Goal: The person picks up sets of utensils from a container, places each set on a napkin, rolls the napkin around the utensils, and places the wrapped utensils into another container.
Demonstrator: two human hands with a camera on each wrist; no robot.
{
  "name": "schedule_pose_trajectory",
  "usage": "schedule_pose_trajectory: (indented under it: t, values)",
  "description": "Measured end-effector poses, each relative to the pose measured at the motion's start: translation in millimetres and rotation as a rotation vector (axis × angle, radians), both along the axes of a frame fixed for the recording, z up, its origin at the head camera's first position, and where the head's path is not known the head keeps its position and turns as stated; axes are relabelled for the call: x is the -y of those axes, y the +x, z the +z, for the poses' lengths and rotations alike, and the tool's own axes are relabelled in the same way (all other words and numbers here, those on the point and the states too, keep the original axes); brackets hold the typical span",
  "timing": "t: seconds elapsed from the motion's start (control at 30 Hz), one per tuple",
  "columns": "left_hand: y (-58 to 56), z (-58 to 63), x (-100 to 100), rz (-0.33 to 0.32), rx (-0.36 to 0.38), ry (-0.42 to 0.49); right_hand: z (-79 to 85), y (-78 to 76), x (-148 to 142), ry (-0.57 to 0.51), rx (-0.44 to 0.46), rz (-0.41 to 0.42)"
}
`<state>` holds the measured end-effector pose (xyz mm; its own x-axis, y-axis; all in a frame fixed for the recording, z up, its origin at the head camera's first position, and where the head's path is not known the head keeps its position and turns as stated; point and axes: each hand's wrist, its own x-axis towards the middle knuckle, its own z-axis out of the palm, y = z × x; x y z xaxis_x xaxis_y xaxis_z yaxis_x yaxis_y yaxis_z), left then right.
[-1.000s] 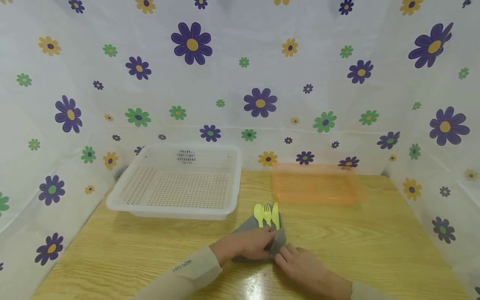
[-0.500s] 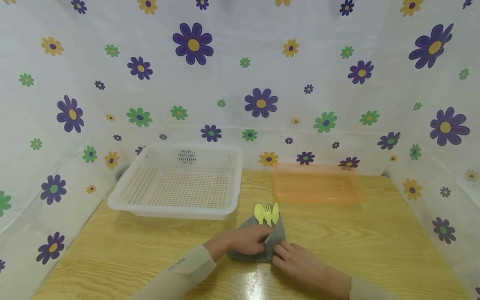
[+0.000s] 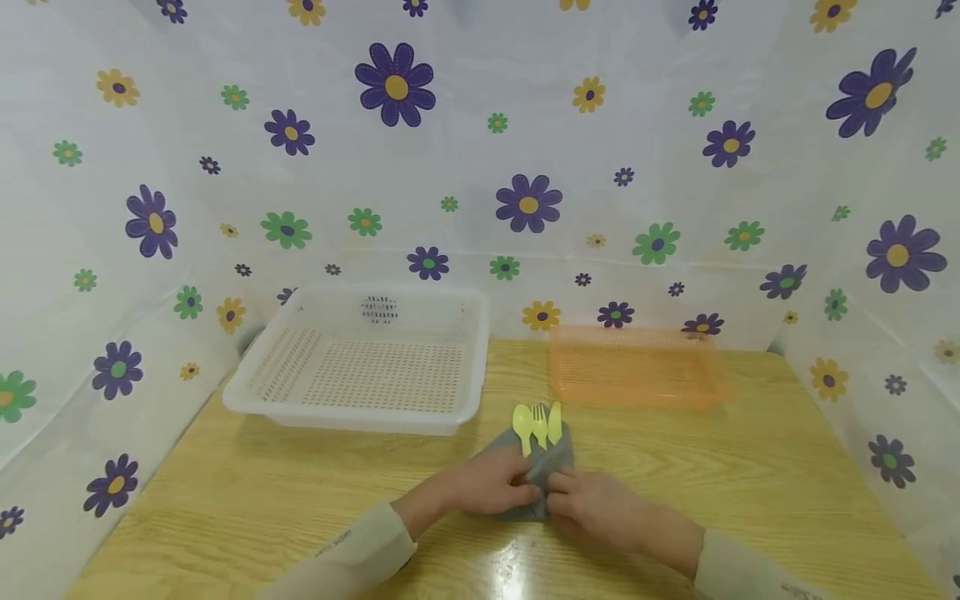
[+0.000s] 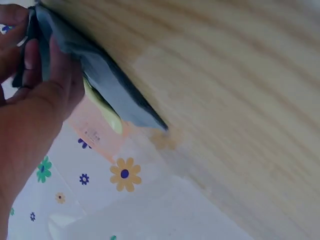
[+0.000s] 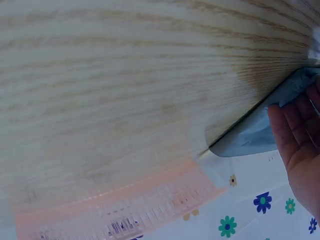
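A grey cloth napkin (image 3: 556,457) lies on the table in the head view, partly folded. On it lie a yellow-green spoon (image 3: 522,423), fork (image 3: 539,425) and knife (image 3: 555,423), side by side with their heads pointing away from me; the handles are covered by cloth and fingers. My left hand (image 3: 491,482) holds the folded flap over the handles, thumb and fingers bent around it. At the napkin's right edge, my right hand (image 3: 592,507) pinches the cloth. The left wrist view shows the napkin (image 4: 112,82) beside the left fingers, with one yellow-green tip poking out.
A white perforated basket (image 3: 356,421) stands at the back left of the wooden table (image 3: 697,467). Farther right is a shallow orange basket (image 3: 637,398). A flower-patterned sheet (image 3: 450,158) hangs behind and along both sides.
The napkin's right flap has come over to the left across the cutlery handles. My left hand has drawn back from under it and now grips it; the right hand stays at the right edge.
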<state>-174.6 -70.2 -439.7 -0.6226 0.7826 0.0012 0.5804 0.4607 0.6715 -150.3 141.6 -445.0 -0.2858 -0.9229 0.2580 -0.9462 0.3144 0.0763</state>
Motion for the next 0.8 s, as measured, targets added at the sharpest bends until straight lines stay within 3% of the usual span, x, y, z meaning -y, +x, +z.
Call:
schedule_pose_trajectory:
  t: [0.1, 0.27, 0.4, 0.57, 0.8]
  values:
    - [6.6, -2.0, -0.3, 0.055, -0.109, -0.071, -1.3, -2.0, 0.2, -0.06, 0.069, -0.012]
    - [13.9, -3.7, -0.2, 0.13, -0.142, -0.128, 0.5, -2.2, 1.5, -0.074, 0.159, -0.09]
    - [15.2, -1.9, -1.1, 0.121, -0.143, -0.112, 3.2, -2.0, 4.1, -0.06, 0.21, -0.129]
    - [14.3, -5.2, -2.7, 0.112, -0.155, -0.082, 7.9, -5.6, 6.8, -0.062, 0.238, -0.101]
    - [14.4, -10.5, -2.5, 0.126, -0.207, -0.126, 12.9, -12.7, 7.2, -0.039, 0.303, -0.105]
